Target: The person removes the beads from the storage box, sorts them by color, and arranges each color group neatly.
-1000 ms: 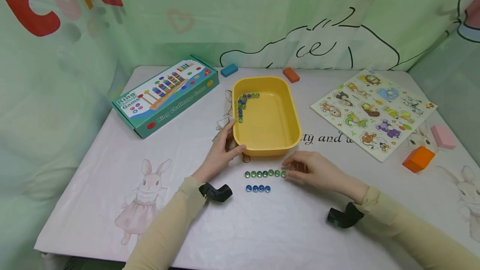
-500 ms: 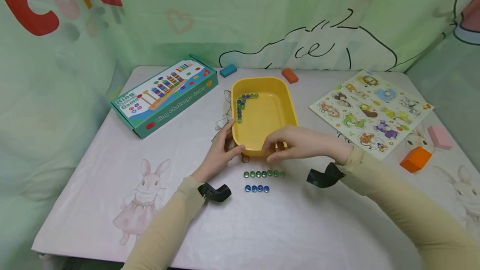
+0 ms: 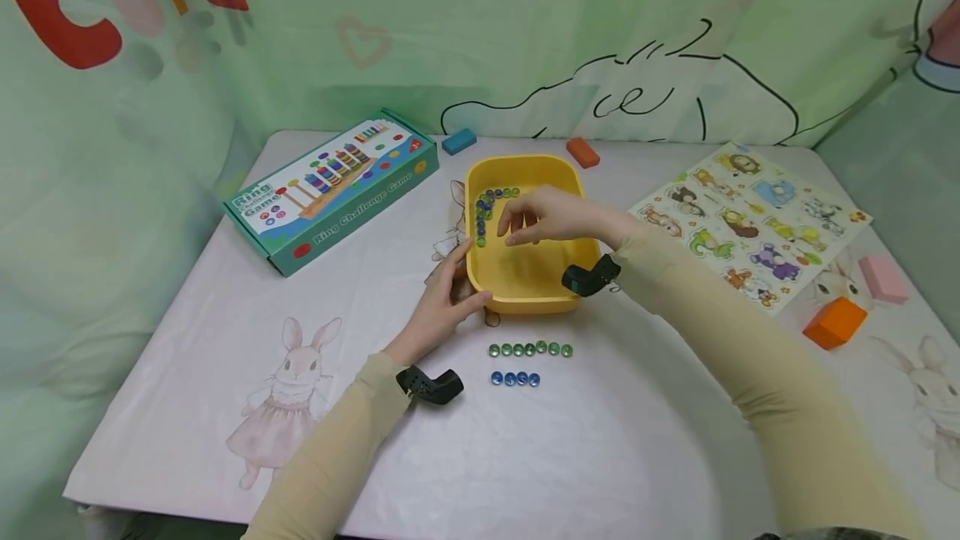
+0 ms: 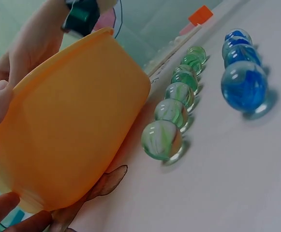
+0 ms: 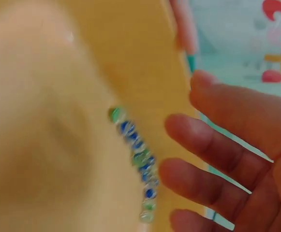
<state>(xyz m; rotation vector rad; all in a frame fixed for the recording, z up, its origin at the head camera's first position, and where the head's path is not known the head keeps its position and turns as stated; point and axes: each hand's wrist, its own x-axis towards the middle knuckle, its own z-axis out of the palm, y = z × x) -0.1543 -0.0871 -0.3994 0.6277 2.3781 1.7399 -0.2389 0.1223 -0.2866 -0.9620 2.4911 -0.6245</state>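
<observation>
A yellow plastic basin (image 3: 525, 306) stands mid-table in the head view. My left hand (image 3: 441, 307) grips its near left corner, the thumb at the front rim and the fingers along the left wall. Over the basin's inside hangs my right hand (image 3: 543, 215), fingers loosely bent and apart, with nothing between them in the right wrist view. Blue and green glass marbles (image 5: 141, 158) lie in a bent line along the basin's left and far walls, just beyond those fingertips. In front of the basin, several green marbles (image 3: 530, 349) form a row, with a shorter row of blue marbles (image 3: 522, 379) nearer me.
A Ring Challenge Game box (image 3: 330, 190) lies at the back left. Blue (image 3: 459, 141) and orange-red (image 3: 582, 152) blocks sit behind the basin. To the right are an animal puzzle board (image 3: 750, 215), an orange block (image 3: 835, 322) and a pink block (image 3: 884, 278).
My right hand has left the end of the green marble row and moved up and left, over the basin. The left hand keeps its hold, and the marble rows look the same.
</observation>
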